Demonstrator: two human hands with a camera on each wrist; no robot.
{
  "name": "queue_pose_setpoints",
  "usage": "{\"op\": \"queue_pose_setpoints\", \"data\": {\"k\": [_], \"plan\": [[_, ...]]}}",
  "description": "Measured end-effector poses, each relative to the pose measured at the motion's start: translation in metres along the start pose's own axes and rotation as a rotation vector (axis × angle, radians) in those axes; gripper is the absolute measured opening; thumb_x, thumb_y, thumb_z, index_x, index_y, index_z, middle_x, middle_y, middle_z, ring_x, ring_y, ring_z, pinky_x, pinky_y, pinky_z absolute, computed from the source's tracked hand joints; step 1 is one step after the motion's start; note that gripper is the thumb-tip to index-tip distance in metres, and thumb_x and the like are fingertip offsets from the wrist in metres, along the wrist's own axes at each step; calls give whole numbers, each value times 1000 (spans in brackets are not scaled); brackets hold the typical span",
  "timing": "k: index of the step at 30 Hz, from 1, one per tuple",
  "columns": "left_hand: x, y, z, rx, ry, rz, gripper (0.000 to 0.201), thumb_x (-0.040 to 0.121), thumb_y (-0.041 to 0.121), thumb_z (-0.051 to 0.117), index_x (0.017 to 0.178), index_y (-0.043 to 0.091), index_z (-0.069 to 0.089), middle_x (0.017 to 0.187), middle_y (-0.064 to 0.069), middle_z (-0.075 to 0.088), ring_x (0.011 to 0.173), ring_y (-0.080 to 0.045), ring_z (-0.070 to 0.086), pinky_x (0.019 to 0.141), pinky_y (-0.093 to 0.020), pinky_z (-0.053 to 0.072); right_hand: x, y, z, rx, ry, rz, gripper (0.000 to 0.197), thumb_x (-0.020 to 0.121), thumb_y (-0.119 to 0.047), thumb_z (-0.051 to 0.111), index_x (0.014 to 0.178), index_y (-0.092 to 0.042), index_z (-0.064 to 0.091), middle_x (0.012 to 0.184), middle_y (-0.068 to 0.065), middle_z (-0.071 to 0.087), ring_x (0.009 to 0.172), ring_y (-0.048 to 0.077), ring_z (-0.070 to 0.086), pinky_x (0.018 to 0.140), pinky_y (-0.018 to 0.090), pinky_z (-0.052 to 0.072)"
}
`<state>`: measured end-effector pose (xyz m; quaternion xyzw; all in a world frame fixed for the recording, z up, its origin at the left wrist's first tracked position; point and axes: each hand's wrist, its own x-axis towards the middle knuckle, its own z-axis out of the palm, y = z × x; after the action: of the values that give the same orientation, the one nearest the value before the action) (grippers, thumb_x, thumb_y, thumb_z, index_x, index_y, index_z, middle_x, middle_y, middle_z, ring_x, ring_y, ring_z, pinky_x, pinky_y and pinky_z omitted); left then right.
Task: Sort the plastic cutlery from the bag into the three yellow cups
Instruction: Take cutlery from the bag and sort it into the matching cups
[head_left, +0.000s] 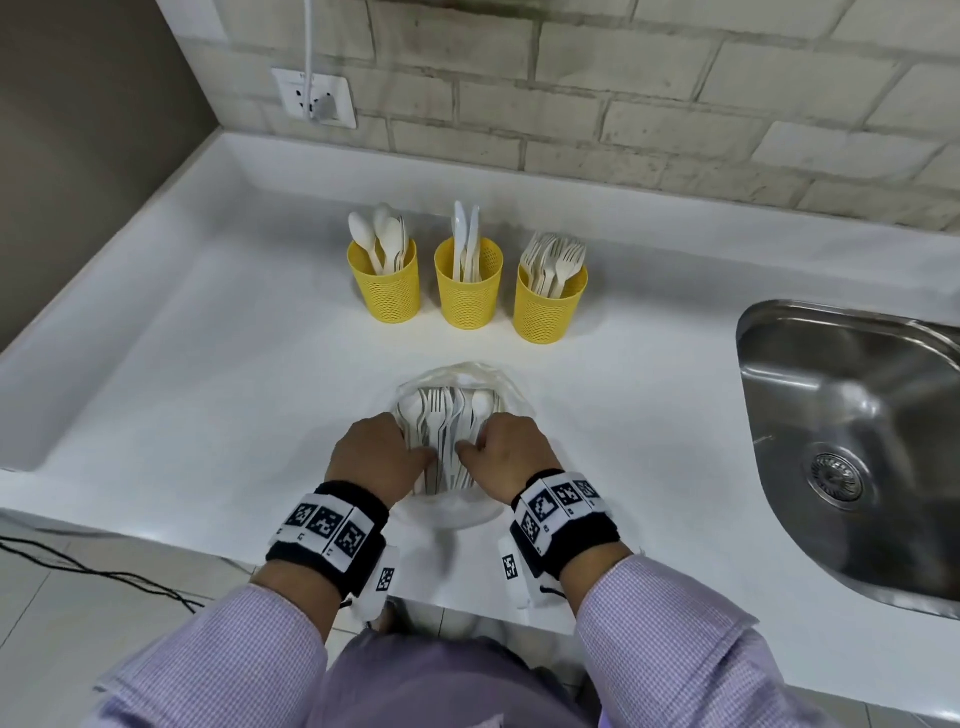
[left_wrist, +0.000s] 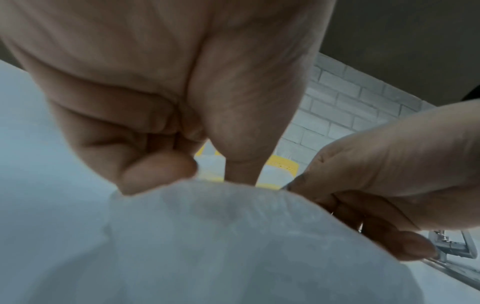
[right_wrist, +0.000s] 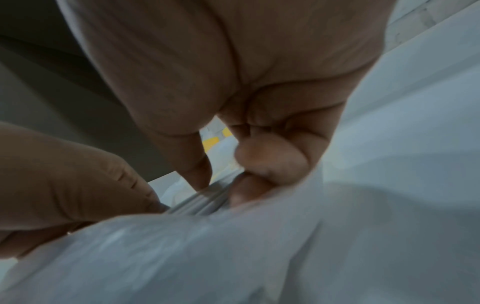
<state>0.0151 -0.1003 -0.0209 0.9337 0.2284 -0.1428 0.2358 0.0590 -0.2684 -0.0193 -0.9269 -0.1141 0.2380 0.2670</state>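
The clear plastic bag of white cutlery lies on the white tabletop, near its front edge, with forks, spoons and knives showing through the film, heads pointing away from the person. The left hand grips the bag's left flank and the right hand its right flank, each grip curled round film and handles, thumbs almost meeting over the middle. In the wrist views the fingers pinch the crumpled plastic. Beyond the bag, apart from it, stand three yellow cups: the left cup holds spoons, the middle cup knives, the right cup forks. A steel sink sits at the right.
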Motion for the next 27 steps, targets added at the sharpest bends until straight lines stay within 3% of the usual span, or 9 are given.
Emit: {"op": "queue_pose_setpoints", "data": {"k": [3, 5, 7, 9, 13, 16, 19, 22, 27], "plan": [[3, 0, -1, 3, 1, 20, 46, 85, 44, 77, 61, 16, 48, 61, 1, 52, 74, -28, 62, 60, -30, 37, 3, -2, 0, 35, 11, 38, 46, 93, -38, 61, 58, -15, 42, 60, 1, 48, 64, 23, 54, 47, 25, 28], [6, -2, -4, -9, -12, 23, 53, 83, 40, 79, 52, 17, 42, 52, 2, 44, 58, -21, 50, 52, -29, 31, 5, -2, 0, 85, -4, 63, 41, 90, -35, 62, 59, -13, 45, 62, 3, 55, 64, 24, 59, 50, 25, 39], [7, -3, -6, -47, -22, 28, 54, 81, 36, 80, 48, 16, 42, 47, 3, 43, 50, -15, 46, 48, -27, 30, 5, -2, 0, 146, -27, 91, 33, 83, -32, 62, 62, -9, 53, 65, 9, 64, 62, 27, 65, 57, 32, 56], [7, -4, -6, -77, -26, 19, 53, 79, 35, 80, 46, 16, 43, 44, 4, 42, 47, -13, 46, 46, -25, 29, 5, -3, 0, 177, -28, 109, 31, 79, -32, 61, 64, -6, 57, 65, 11, 68, 56, 26, 63, 62, 39, 61], [3, -5, -4, -129, -40, -24, 51, 78, 38, 78, 48, 16, 43, 47, 4, 45, 50, -15, 48, 47, -26, 30, 4, -4, 3, 206, -5, 129, 32, 81, -32, 61, 62, -9, 52, 63, 9, 67, 52, 23, 59, 58, 34, 56], [3, -5, -4, -164, -29, -42, 46, 80, 35, 74, 49, 16, 45, 50, 3, 48, 53, -17, 51, 48, -26, 31, 4, -4, 5, 217, 27, 129, 39, 83, -35, 64, 58, -13, 45, 53, 2, 56, 49, 19, 54, 51, 26, 43], [2, -3, -2, -175, -22, -39, 42, 83, 32, 70, 52, 16, 47, 56, 0, 52, 59, -19, 53, 50, -26, 32, 4, -5, 5, 183, 30, 117, 43, 86, -36, 67, 57, -15, 42, 52, -2, 47, 48, 14, 48, 46, 25, 31], [2, -1, -2, -179, -16, -35, 43, 86, 35, 68, 54, 15, 47, 57, 0, 53, 59, -17, 53, 50, -26, 32, 5, -5, 4, 210, 20, 133, 37, 84, -31, 64, 59, -13, 46, 54, 2, 55, 50, 21, 57, 49, 25, 41], [2, -3, -3, -138, 5, -12, 46, 84, 32, 72, 53, 14, 44, 54, 0, 49, 57, -19, 51, 49, -26, 31, 2, -3, 3, 220, 25, 130, 32, 82, -31, 63, 61, -11, 48, 65, 15, 68, 55, 28, 62, 57, 35, 55]]}}
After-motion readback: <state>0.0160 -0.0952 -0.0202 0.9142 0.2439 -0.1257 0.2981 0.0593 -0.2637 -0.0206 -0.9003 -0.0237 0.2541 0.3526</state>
